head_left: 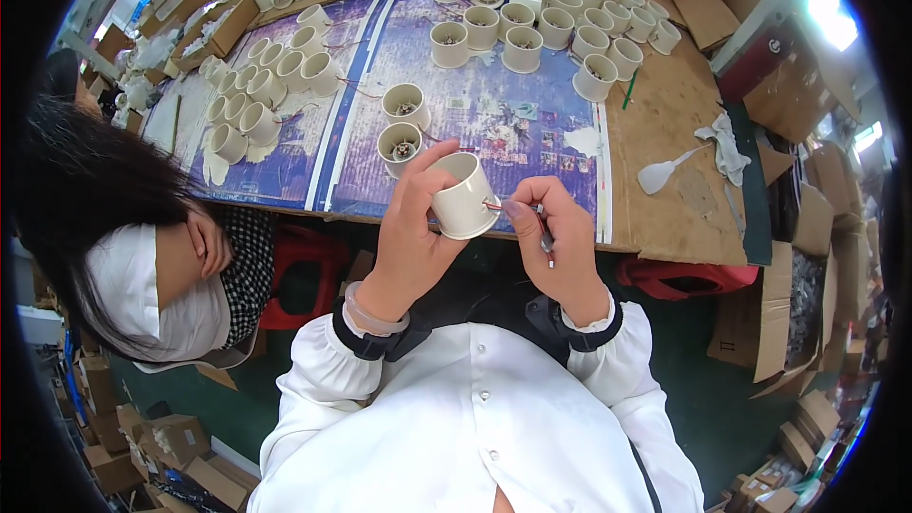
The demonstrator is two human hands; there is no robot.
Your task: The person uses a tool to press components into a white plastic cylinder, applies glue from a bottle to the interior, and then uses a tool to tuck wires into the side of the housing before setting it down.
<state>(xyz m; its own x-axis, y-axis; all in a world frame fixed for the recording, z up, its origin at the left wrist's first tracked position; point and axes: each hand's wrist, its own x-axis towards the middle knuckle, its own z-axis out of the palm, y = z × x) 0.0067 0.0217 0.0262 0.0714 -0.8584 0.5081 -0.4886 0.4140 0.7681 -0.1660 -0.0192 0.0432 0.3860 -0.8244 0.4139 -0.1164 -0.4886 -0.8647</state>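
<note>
My left hand (408, 242) is closed round a cream-white plastic cup-shaped housing (464, 198), held tilted just off the table's near edge. Thin red and white wires (492, 206) come out through its side wall. My right hand (559, 242) pinches these wires between thumb and fingers, and a small connector end (552, 264) hangs below the fingers. What sits inside the held housing is hidden from this angle. Right behind it on the table stand two similar housings, one nearer (398, 140) and one farther (406, 100), with metal parts visible inside.
Many more housings (521, 49) crowd the far table, with another group (266, 87) at left. A white scoop-shaped piece (655, 177) and crumpled cloth (727, 147) lie right on cardboard (665, 218). A seated person (190, 275) is close at left. Red stools (689, 277) stand under the table edge.
</note>
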